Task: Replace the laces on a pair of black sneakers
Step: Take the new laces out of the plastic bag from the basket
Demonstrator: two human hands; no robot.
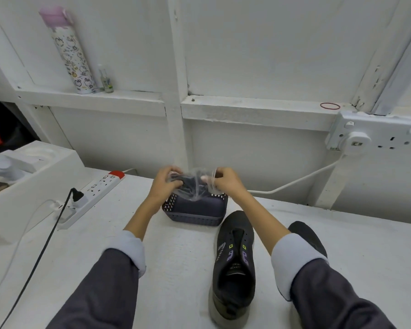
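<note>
A clear plastic packet [192, 184] with dark laces inside is held above a dark plastic basket [195, 216]. My left hand [165, 184] grips the packet's left end and my right hand [226, 180] pinches its right end. One black sneaker [234, 264] with purple and yellow eyelets lies without laces on the white table, toe pointing away from me. A second black sneaker [310, 236] lies to its right, mostly hidden behind my right forearm.
A white power strip [90, 194] with a black plug and white cable lies at the left. White boxes [29, 172] stand at the far left. A wall socket [375, 134] with a white cord is at the right. A flask [68, 51] stands on the ledge.
</note>
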